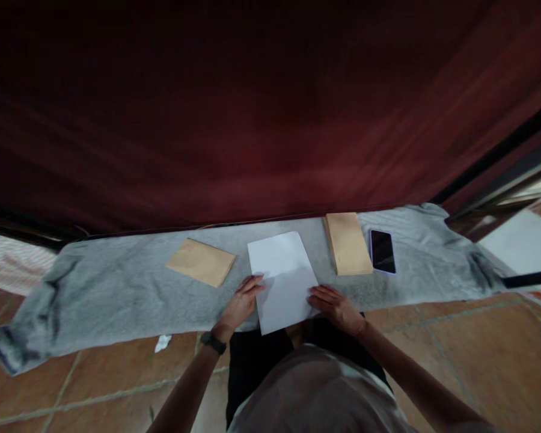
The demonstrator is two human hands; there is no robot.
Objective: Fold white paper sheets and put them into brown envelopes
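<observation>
A white sheet of paper (282, 270) lies in front of me on a grey cloth, with a faint crease across its middle and its near end reaching past the cloth's front edge. My left hand (241, 304) holds the paper's left edge, its fingertips on the white surface. On the opposite edge, my right hand (338, 308) grips with the fingers close together; its thumb cannot be made out. To the left of the paper is a flat brown envelope (201, 261). A thick stack of brown envelopes (349, 243) sits to the right.
A phone (383, 251) with a purple edge lies right of the stack. The grey cloth (117, 288) covers a long narrow bench. A dark red curtain (252, 132) hangs directly behind it. White scraps (163, 343) lie on the tiled floor (108, 373).
</observation>
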